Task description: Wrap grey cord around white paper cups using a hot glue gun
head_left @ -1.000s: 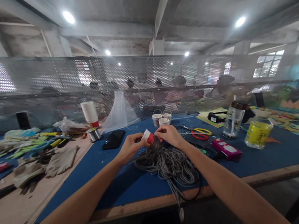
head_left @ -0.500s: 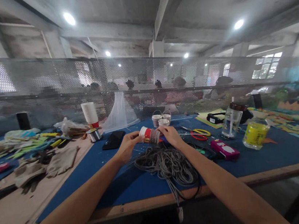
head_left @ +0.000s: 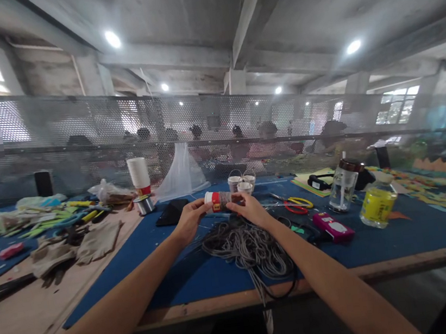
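A red and white paper cup (head_left: 213, 201) lies on its side in the air between my hands, grey cord wrapped round its right part. My left hand (head_left: 191, 219) is closed on the cup's left end, thumb and fingers on opposite sides. At the corded end, my right hand (head_left: 250, 209) is closed with its fingertips on the cup and cord. Just below, a loose heap of grey cord (head_left: 250, 248) covers part of the blue mat (head_left: 172, 283). Beyond the cup stand small white cord-wrapped buckets (head_left: 245, 186) with thin handles.
A black phone (head_left: 172, 212) lies left of my left hand. Stacked paper cups (head_left: 139, 173) stand on a metallic spool (head_left: 145, 205). Scissors (head_left: 297, 204), a magenta device (head_left: 334, 227), a clear bottle (head_left: 344, 186) and a yellow-labelled jar (head_left: 378, 204) are on the right; gloves (head_left: 98, 242) lie left.
The cup has turned, so its red printed side faces me and its opening points away from view. My right hand has shifted slightly left and lower along the cup; the view has moved a little.
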